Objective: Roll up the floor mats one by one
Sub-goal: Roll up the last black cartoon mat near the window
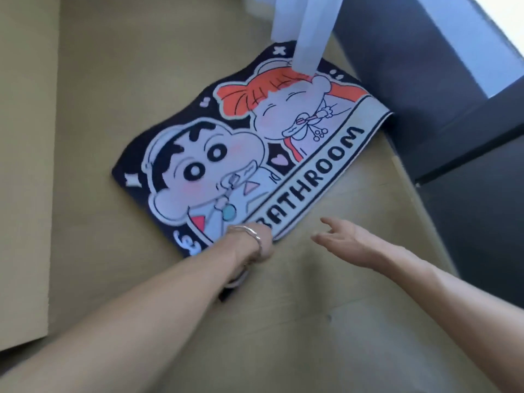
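One-sided grip: left hand [262, 242] pinches bathroom mat [241, 154] at its near edge; right hand [348, 239] fingers spread, idle. Roll may skew.

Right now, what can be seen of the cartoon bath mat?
The bath mat lies mostly flat on the floor: soft-looking fabric, dark border, two cartoon children, a pale band reading BATHROOM. The left hand grips its near edge; a white curtain hangs over its far end. The right hand hovers open nearby.

One floor mat [241, 148], two hands [263, 241] [348, 239], one white curtain [309, 32]
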A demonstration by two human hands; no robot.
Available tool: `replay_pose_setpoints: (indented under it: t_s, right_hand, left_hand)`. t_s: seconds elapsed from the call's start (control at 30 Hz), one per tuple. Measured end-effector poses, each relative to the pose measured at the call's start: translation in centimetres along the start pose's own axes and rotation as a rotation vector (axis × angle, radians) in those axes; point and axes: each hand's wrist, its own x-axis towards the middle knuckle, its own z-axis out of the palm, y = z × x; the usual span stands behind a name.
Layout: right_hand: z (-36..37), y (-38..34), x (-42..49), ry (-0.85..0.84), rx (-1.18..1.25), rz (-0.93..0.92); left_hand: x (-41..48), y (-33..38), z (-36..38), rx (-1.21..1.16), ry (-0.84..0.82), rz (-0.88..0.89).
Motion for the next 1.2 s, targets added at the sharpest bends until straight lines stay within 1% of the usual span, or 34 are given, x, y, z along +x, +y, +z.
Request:
replay_pose_setpoints:
  t_s: [0.07, 0.13, 0.23, 0.3, 0.33, 0.37, 0.43, 0.5, 0.53, 0.57, 0.63, 0.67, 0.7, 0.77, 0.87, 0.9, 1.0, 1.03, 1.07, 1.13, 1.17, 1.2]
  right_hand:
    - [0.7, 1.0, -0.2, 0.043, 0.136, -0.024]
    - [1.2, 2.4, -0.6, 0.109, 0.257, -0.011]
    - [1.7, 3.8, -0.6, 0.184, 0.437, 0.090]
    - [1.8, 4.4, -0.2, 0.232, 0.465, 0.108]
    - [1.8, 4.6, 0.3, 0.252, 0.450, 0.096]
    - [1.7, 4.5, 0.8, 0.266, 0.412, 0.086]
    - [1.3, 3.9, 1.8, 0.285, 0.337, 0.075]
    - [0.7, 3.1, 3.2, 0.292, 0.252, 0.063]
    - [0.5, 2.6, 4.0, 0.300, 0.204, 0.057]
    - [0.2, 2.0, 4.5, 0.310, 0.160, 0.051]
    - [-0.1, 1.1, 5.7, 0.333, 0.065, 0.017]
    - [-0.2, 0.7, 6.3, 0.347, 0.018, -0.003]
    - [-0.3, 0.3, 6.7, 0.356, -0.017, -0.015]
    - [-0.7, -0.2, 7.3, 0.352, -0.048, -0.046]
    - [-1.3, -0.8, 7.2, 0.341, -0.070, -0.085]
    - [-1.5, -0.8, 6.9, 0.337, -0.059, -0.092]
    - [-1.6, 0.2, 6.0, 0.354, -0.037, -0.093]
    - [-1.7, 0.7, 5.6, 0.371, -0.027, -0.105]
    - [-1.8, 1.4, 5.2, 0.397, -0.008, -0.125]
    - [-2.1, 2.6, 4.5, 0.442, 0.027, -0.146]
    - [-2.3, 3.0, 4.1, 0.434, 0.045, -0.139]
    - [-2.4, 3.4, 3.8, 0.403, 0.074, -0.128]
  left_hand:
    - [-0.1, 3.9, 0.8, -0.126, -0.048, 0.077]
    - [0.2, 7.3, 1.5, -0.266, -0.068, 0.117]
    - [-0.5, 10.4, 2.6, -0.557, -0.019, 0.177]
    - [-1.5, 11.2, 3.1, -0.658, 0.026, 0.265]
    - [-1.6, 10.7, 3.4, -0.679, 0.060, 0.277]
    - [-1.7, 9.7, 3.5, -0.691, 0.109, 0.246]
    - [-1.1, 6.1, 3.6, -0.676, 0.259, 0.101]
    - [-1.0, 1.1, 3.7, -0.549, 0.443, -0.101]
    - [-1.3, -1.4, 4.0, -0.469, 0.501, -0.205]
    - [-1.8, -3.8, 4.6, -0.420, 0.528, -0.306]
    - [-3.1, -7.4, 6.3, -0.449, 0.507, -0.483]
    - [-3.8, -8.6, 7.3, -0.488, 0.480, -0.533]
    - [-4.2, -9.3, 8.2, -0.507, 0.444, -0.546]
    - [-4.9, -9.6, 9.4, -0.495, 0.374, -0.518]
    - [-5.7, -8.5, 9.5, -0.465, 0.346, -0.461]
    - [-5.9, -7.8, 9.2, -0.428, 0.350, -0.398]
    - [-6.2, -5.0, 8.3, -0.348, 0.383, -0.106]
    - [-6.3, -4.0, 8.2, -0.316, 0.368, -0.030]
    - [-6.3, -3.0, 8.2, -0.239, 0.341, 0.028]
    - [-6.2, -1.4, 8.6, -0.006, 0.328, 0.094]
    - [-6.0, -1.0, 8.7, 0.067, 0.344, 0.095]
    - [-5.9, -0.7, 8.8, 0.086, 0.352, 0.077]
